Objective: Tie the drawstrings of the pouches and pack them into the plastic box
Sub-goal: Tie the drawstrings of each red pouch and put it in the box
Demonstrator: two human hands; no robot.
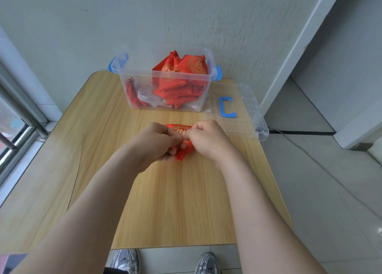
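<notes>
Red satin patterned in gold is showing between the person's two hands, where one pouch [179, 129] is lying on the table [169, 201] about midway across, nearer the far edge than the near one. The left hand [157, 143] and the right hand [208, 139] are both curling their fingers in and pinching at the pouch's gathered mouth, fingertips meeting over it, while a red tassel [182, 156] is hanging out below them. The cords themselves are mostly hiding under the fingers, so whether a knot is forming cannot be told. The plastic box [142, 87] is standing at the far edge against the wall, already holding a heap of other pouches [182, 83] on its right side. Its clear lid [246, 100] is lying beside it along the table's right edge. Judging by the cloth, the pouch is looking light, soft and limp, with a slick satin face that is likely to slip under a loose grip. The thin drawstrings are probably best taken close to the gathered neck, one in each hand. For carrying it to the box, the bunched neck is offering a surer hold than the smooth body.
</notes>
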